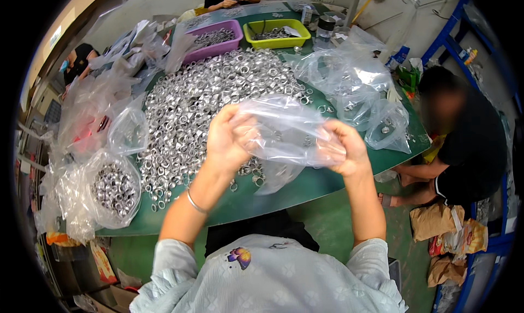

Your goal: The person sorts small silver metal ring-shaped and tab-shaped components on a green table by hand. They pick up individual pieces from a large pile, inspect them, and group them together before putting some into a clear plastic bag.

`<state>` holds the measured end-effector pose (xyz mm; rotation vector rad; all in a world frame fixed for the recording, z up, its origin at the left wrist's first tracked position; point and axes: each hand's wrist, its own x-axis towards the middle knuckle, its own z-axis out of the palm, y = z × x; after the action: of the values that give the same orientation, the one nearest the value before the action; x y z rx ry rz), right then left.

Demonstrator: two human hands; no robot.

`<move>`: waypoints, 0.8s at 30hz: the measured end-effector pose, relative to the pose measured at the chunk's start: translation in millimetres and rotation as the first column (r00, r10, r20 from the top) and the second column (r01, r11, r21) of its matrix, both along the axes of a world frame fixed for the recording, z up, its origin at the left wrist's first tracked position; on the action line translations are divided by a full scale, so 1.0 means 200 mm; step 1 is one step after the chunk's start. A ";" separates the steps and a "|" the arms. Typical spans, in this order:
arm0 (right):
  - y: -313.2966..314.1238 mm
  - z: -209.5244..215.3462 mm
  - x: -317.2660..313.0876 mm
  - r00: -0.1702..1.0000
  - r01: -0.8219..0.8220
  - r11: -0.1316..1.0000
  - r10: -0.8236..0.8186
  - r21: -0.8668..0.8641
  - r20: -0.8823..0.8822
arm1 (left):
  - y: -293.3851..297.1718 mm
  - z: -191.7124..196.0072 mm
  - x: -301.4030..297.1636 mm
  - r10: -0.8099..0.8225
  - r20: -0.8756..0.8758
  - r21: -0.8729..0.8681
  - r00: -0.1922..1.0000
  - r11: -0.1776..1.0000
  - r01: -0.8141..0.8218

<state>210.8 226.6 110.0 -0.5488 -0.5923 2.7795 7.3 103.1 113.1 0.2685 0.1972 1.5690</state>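
Though fingertips blur behind plastic, left hand (226, 138) and right hand (345, 148) both pinch one clear crumpled bag (284, 130), looks empty; metal rings (207, 103) heaped just beyond.

Left hand (225, 138) and right hand (345, 146) gripping opposite ends of a clear plastic bag (284, 130), raised above the heap of metal rings (207, 94). Beyond the heap, purple bin (215, 37) and yellow bin (275, 32).
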 end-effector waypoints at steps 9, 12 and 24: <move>-0.07 -0.03 0.19 0.995 0.063 0.992 -0.054 0.112 -0.081 | 0.03 -0.06 0.08 0.310 -0.853 0.120 0.420 0.899 -0.421; -0.02 0.01 0.25 0.999 0.000 0.984 0.009 0.180 -0.048 | 0.03 0.13 0.26 0.456 -0.809 0.513 -0.371 0.855 -0.070; -0.03 -0.04 0.33 0.765 0.149 0.468 -0.613 0.871 0.198 | 0.55 -0.07 0.48 0.175 -0.547 0.036 0.819 0.982 -0.186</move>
<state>277.5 221.4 102.7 -0.9928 -1.5278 1.5757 103.1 212.3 99.8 0.7045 0.7060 1.6438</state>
